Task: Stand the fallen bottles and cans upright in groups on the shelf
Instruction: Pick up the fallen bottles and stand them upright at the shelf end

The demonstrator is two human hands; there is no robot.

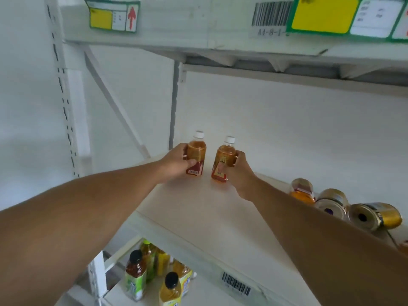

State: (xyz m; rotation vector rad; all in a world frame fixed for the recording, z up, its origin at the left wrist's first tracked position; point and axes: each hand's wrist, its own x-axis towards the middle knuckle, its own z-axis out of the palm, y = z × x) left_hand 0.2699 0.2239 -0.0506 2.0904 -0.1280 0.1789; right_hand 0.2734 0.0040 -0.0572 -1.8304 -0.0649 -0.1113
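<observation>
Two small amber tea bottles with white caps stand upright at the far left corner of the pale shelf (pixel 198 208). My left hand (pixel 176 163) grips the left bottle (pixel 197 154) from its left side. My right hand (pixel 237 171) holds the right bottle (pixel 224 159) from its right side. The bottles stand a short gap apart. At the right of the shelf a third amber bottle (pixel 302 191) lies on its side, with two gold cans (pixel 332 203) (pixel 375 216) lying next to it, partly hidden by my right forearm.
An upper shelf with yellow labels (pixel 323 15) and a barcode hangs overhead. A white wall closes the back. The lower shelf holds several upright bottles with dark caps (pixel 135 273). A slotted upright post (pixel 64 96) stands at the left.
</observation>
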